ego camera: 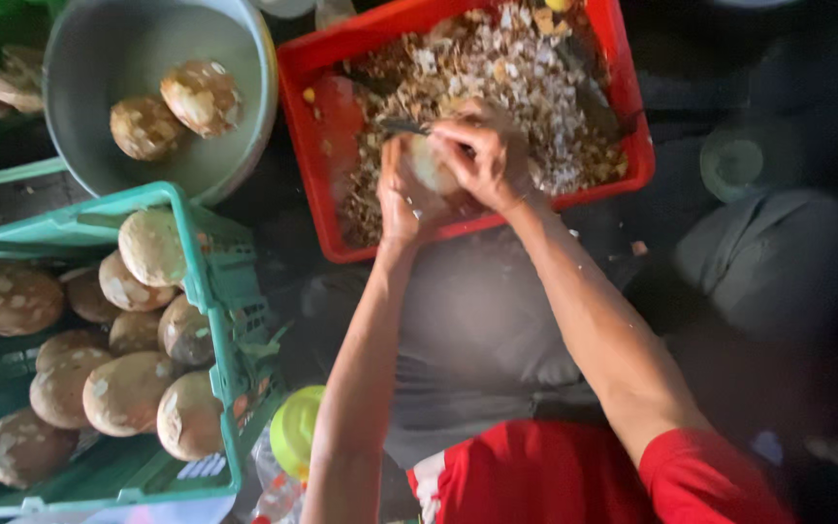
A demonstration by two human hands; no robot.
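Left hand point(402, 194) cupping pale round coconut kernel point(431, 163) above red crate point(632, 155) of shavings, right hand point(482, 155) gripping dark-bladed peeler point(402, 126) against it; likely risk: blade slipping toward adjacent fingers.

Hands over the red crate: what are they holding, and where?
Left hand cups a pale round peeled ball from below; right hand grips its top. A tool cannot be told.

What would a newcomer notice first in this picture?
In the centre, the left hand and right hand grip a pale round piece over a red crate full of peelings. At the left, a green crate holds brown round pieces.
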